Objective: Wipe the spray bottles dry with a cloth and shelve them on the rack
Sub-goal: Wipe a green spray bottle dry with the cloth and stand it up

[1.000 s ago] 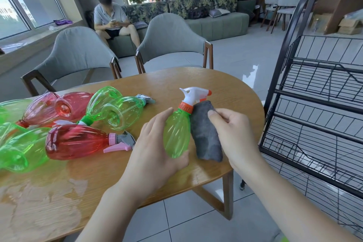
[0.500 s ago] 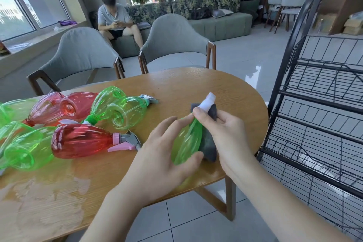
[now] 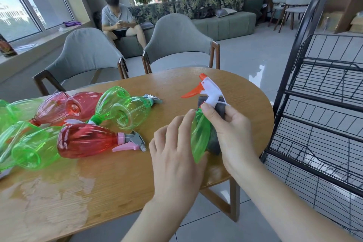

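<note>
The green spray bottle (image 3: 199, 135) is held up over the near right part of the wooden table (image 3: 121, 179), tilted with its base toward the camera and its white trigger head (image 3: 211, 90) raised at the far end, the orange trigger lever pointing left. Half a second ago only the top of that head showed above the fingers; now the whole head stands clear and the bottle has turned so the nozzle tip points up and away. The grey cloth (image 3: 215, 139) is pressed against the bottle's right side and wraps up around the neck.

The right hand (image 3: 233, 133) clasps cloth and bottle together, thumb across the neck just below the head, fingers curled behind the cloth. The left hand (image 3: 174, 155) has loosened compared with the earlier frame: its fingers are straighter and spread, fingertips touching the bottle's left side near the shoulder, thumb under the base. Whether the thumb bears any weight is hard to tell, since the bottle hides it partly.

To the left on the table lies a heap of bottles on their sides, unmoved: a red spray bottle (image 3: 88, 140) with a pink trigger nearest, green bottles (image 3: 129, 112) behind and at the far left edge. A wet patch (image 3: 45, 202) spreads over the near left of the tabletop. The black wire rack (image 3: 322, 120) stands to the right of the table.
</note>
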`<state>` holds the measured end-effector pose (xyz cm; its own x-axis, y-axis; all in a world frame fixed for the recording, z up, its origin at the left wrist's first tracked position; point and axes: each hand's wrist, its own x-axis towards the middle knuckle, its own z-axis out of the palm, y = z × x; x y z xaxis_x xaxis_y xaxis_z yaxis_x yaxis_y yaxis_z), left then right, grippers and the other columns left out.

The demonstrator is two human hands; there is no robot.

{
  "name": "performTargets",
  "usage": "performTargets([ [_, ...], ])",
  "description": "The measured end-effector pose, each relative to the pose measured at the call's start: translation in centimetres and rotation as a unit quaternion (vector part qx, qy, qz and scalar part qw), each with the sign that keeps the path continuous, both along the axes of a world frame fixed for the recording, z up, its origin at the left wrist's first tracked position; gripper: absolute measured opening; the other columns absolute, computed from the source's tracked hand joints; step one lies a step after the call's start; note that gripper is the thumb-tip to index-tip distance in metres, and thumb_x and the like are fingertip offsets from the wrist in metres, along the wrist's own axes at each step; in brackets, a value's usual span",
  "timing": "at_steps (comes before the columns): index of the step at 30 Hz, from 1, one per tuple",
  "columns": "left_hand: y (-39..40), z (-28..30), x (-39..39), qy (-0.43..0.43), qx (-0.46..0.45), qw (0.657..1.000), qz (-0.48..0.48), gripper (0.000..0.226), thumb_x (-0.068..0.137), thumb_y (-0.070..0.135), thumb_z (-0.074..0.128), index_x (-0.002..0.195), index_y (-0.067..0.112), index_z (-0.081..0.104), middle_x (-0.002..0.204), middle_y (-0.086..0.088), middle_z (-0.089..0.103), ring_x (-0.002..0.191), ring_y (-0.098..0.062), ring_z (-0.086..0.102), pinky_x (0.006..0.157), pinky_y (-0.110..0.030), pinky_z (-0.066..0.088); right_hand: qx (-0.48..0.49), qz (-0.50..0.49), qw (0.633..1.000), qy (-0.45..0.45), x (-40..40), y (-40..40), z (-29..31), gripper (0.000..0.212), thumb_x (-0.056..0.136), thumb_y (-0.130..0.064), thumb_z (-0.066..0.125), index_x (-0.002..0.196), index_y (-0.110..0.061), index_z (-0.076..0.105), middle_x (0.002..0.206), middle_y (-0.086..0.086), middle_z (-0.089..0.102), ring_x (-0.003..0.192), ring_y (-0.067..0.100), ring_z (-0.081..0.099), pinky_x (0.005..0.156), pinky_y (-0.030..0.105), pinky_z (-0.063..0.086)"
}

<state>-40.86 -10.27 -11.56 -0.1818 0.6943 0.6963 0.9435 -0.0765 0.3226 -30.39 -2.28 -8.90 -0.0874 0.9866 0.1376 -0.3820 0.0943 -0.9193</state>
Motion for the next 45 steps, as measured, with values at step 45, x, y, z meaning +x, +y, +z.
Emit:
performTargets([
  [45,0.1,1.5,-3.3,-0.271,-0.159,0.918,-0.243,0.081,0.087,0.039,0.085,0.156,0.045,0.042,0.151,0.022,0.057,0.143,-0.005,0.052,0.119,-0.046,0.042,0.047,-0.081,0.995,-0.02,1.1,0.2,-0.1,0.014,0.094,-0.029,0.076,0.105,-0.026,0.084,0.093,-0.003,0.081,0.093,0.021,0.078,0.088,0.045,0.062],
])
